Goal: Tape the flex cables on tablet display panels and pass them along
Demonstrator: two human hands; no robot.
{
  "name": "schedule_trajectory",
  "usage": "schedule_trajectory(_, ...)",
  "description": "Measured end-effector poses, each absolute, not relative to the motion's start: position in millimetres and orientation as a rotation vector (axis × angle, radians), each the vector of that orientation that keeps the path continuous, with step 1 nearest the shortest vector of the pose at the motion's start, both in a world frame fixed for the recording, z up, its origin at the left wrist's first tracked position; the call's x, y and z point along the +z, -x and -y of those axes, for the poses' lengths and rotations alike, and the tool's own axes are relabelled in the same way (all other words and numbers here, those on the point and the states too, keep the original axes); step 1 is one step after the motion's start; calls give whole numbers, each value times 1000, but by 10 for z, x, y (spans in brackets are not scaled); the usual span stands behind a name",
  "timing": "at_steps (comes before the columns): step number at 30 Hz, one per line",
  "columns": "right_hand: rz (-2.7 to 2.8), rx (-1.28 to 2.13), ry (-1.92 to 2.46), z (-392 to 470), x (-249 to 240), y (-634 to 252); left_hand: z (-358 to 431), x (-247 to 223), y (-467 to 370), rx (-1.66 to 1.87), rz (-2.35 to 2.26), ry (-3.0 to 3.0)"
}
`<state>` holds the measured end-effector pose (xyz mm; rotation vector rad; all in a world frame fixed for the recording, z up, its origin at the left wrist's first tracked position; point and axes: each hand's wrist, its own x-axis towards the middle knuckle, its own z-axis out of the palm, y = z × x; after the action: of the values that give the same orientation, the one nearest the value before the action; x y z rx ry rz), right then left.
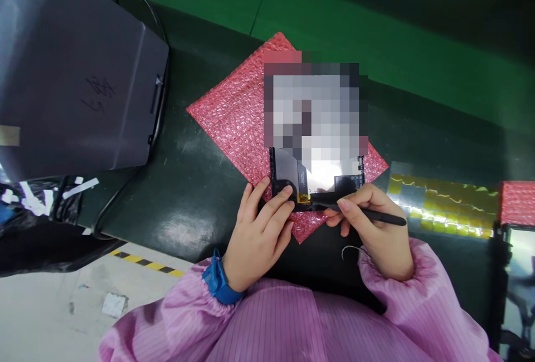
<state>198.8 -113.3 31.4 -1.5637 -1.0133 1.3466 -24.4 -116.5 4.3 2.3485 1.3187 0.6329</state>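
Note:
An opened flat electronic device (286,166), tablet-like, lies on a sheet of pink bubble wrap (234,111). Its upper part is hidden by pixelation. My left hand (261,228) rests with spread, outstretched fingers on the device's lower left corner. Between the fingers of my right hand (371,220) is a pair of slim black tweezers (382,216). Their tip points left, close to a yellow-gold flex strip (304,197) at the device's lower edge. Whether the tip touches the strip, I cannot tell. A blue band (219,281) circles my left wrist.
A large dark grey machine (83,72) with a black cable stands at the left. Clear film with yellow tape pieces (447,200) lies on the dark green table (188,200) at the right. Another screen-like panel (520,273) and more pink bubble wrap (518,200) sit at the far right.

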Motion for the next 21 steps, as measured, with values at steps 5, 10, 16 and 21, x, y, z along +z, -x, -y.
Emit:
schedule_trajectory(5,1001,1338,1584,1131,310,-1980,1162,53,232,646,-1329,-2378)
schedule_trajectory(10,1012,1336,1578,1128,298,-1982,1168,36,236,638,-1339,-2346)
schedule_trajectory(16,1026,1338,1588,1123,303,-1988,1170,25,245,612,-1310,-2383)
schedule_trajectory(21,1027,1343,1619,1130,292,-1983,1180,13,242,542,-1329,-2451)
